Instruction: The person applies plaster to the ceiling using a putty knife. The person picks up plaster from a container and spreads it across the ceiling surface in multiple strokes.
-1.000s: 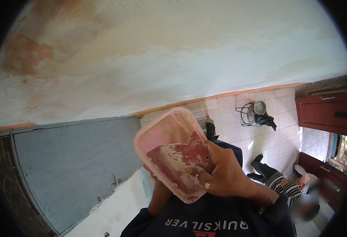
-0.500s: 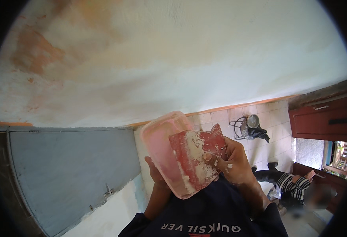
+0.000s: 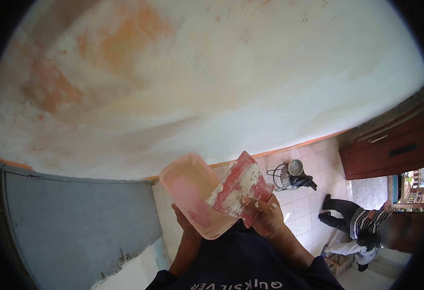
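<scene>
My left hand (image 3: pixel 185 221) grips the side of a pink rectangular plastic tub (image 3: pixel 173 175), tilted in front of my chest. Inside the tub, pale putty is smeared over the bottom. Pinched between the thumb and fingers of my right hand (image 3: pixel 266 216) is a flat red putty spreader (image 3: pixel 239 175), crusted with whitish putty. Its left edge overlaps the tub's right rim. Bits of putty stick to my right thumb. The fingers under the tub and behind the spreader are partly hidden.
A patchy plastered wall (image 3: pixel 212 92) fills the upper view. A grey door (image 3: pixel 81 217) is at the left. On the tiled floor, a stool (image 3: pixel 280 177) carries a metal pot (image 3: pixel 295 167) and dark cloth. A person in a striped top (image 3: pixel 360 220) is at the right, near a red-brown door (image 3: pixel 386 147).
The spreader has turned, its upper corner now pointing up, and its left edge has moved toward the tub's rim. The person at the right has shifted position. My whole view has tilted slightly.
</scene>
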`<state>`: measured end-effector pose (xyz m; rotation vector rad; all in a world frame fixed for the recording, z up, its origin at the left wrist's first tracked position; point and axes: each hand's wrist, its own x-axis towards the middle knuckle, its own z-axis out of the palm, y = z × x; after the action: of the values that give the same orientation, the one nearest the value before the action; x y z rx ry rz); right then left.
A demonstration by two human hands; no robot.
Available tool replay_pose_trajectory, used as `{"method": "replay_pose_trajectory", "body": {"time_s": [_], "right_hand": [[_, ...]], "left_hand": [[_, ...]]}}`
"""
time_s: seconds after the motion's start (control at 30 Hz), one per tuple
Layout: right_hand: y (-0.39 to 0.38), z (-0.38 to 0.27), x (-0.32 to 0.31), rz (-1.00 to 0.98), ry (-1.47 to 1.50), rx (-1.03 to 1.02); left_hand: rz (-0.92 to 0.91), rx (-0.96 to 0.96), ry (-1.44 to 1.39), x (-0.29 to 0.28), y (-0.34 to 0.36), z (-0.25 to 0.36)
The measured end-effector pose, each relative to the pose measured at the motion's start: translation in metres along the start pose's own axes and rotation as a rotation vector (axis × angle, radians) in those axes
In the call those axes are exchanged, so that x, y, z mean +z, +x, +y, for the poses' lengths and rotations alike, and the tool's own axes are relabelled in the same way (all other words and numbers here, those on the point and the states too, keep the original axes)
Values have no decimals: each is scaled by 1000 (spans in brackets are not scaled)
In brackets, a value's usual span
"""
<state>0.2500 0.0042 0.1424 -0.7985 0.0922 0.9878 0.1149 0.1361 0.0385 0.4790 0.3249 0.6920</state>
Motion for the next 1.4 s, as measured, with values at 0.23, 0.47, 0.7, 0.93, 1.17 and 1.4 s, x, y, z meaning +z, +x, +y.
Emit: {"method": "replay_pose_trajectory", "body": {"time_s": [0.23, 0.47, 0.7, 0.93, 1.17, 1.4], "right_hand": [[7, -19, 25, 118, 166, -144], [62, -3, 20, 95, 43, -369], [111, 17, -12, 223, 98, -446], [140, -2, -17, 327, 45, -563], [161, -35, -10, 344, -28, -614], [165, -59, 28, 416, -27, -641]], "left_hand": [[-85, -53, 6, 9, 11, 8], [-161, -182, -97, -47, 53, 7], [-32, -180, -155, -79, 52, 7], [-107, -167, -98, -90, 55, 19], [-50, -201, -150, -85, 53, 26], [-74, -97, -85, -84, 63, 28]]}}
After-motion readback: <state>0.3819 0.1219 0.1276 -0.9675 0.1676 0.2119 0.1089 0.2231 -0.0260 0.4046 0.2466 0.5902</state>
